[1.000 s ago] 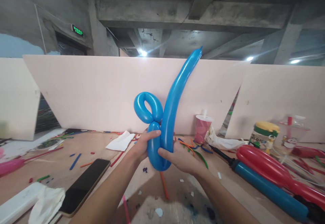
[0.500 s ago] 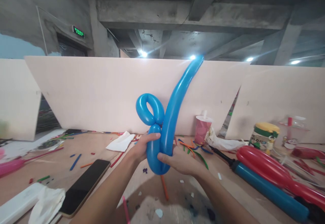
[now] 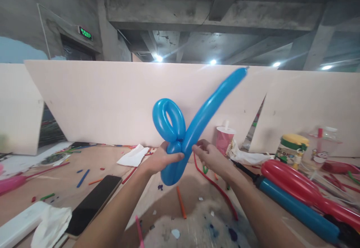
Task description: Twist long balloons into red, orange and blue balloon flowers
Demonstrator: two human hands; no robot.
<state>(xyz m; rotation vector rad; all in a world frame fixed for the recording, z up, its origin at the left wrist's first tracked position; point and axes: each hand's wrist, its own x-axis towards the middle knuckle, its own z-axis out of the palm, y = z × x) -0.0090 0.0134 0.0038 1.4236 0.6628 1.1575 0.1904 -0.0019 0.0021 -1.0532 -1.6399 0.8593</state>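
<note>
A blue long balloon (image 3: 206,111) is twisted into a loop at its upper left, with a folded part at the bottom and a long straight end pointing up to the right. My left hand (image 3: 161,160) grips the folded part from the left, its thumb across the front. Beside the straight end, my right hand (image 3: 210,157) has its fingers curled with thumb and forefinger near the balloon's right edge; whether they pinch it cannot be made out. A thin red balloon strip (image 3: 215,184) runs below my right hand down to the tabletop.
A black phone (image 3: 94,205) and white tissue (image 3: 52,225) lie at left. At right are a blue pump (image 3: 298,206), a red balloon (image 3: 292,184), a pink cup (image 3: 224,140) and a yellow-lidded jar (image 3: 292,150). A pale board (image 3: 98,101) stands behind.
The straight end has tilted further right and the loop has risen slightly. My right hand has moved up and right from the folded bottom. The thin red strip now shows below it.
</note>
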